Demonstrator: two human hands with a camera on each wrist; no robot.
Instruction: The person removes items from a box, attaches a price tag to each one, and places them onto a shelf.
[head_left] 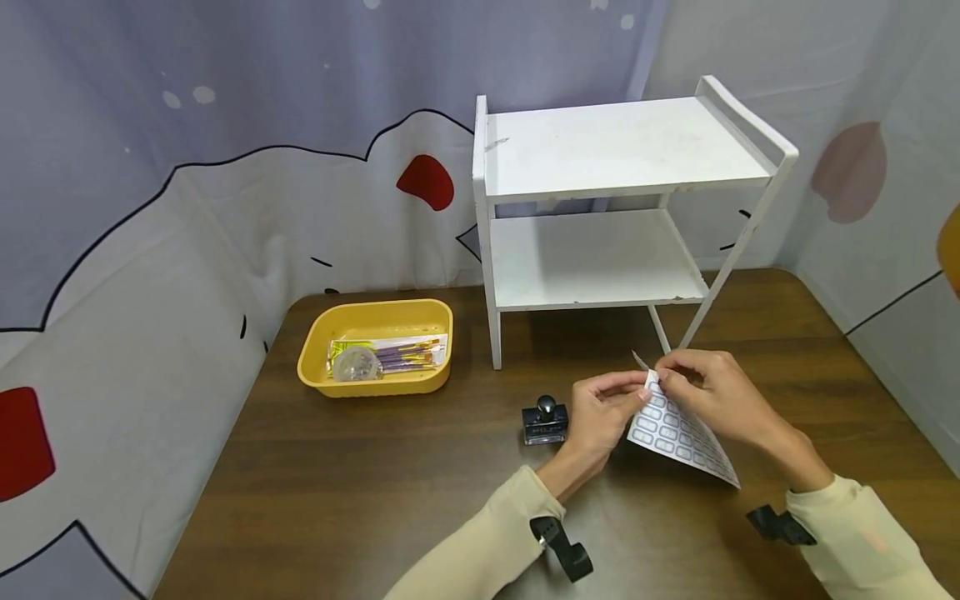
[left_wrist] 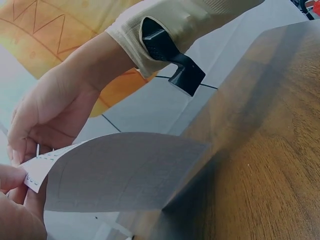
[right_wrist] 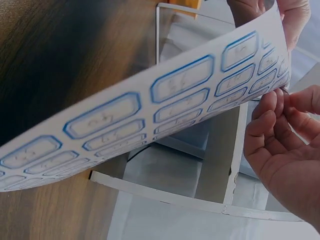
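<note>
A white sheet of sticker labels (head_left: 678,437), printed with rows of blue-bordered boxes, is held up above the table. My left hand (head_left: 603,415) pinches its upper left corner between thumb and fingers. Close beside it, my right hand (head_left: 716,396) pinches the sheet's top edge. The sheet hangs in a curve, and the left wrist view shows its plain back (left_wrist: 120,175). Faint marks inside the label boxes (right_wrist: 182,80) show in the right wrist view but are too blurred to read. A small dark glass bottle (head_left: 545,427) with a round black top stands just left of my left hand.
Behind my hands stands a white two-tier shelf (head_left: 600,258) on the wooden table (head_left: 360,483). At the back left, a yellow tray (head_left: 315,367) contains a pack of paintbrushes (head_left: 408,354) and a clear round container (head_left: 356,364). Printed curtains hang behind the table.
</note>
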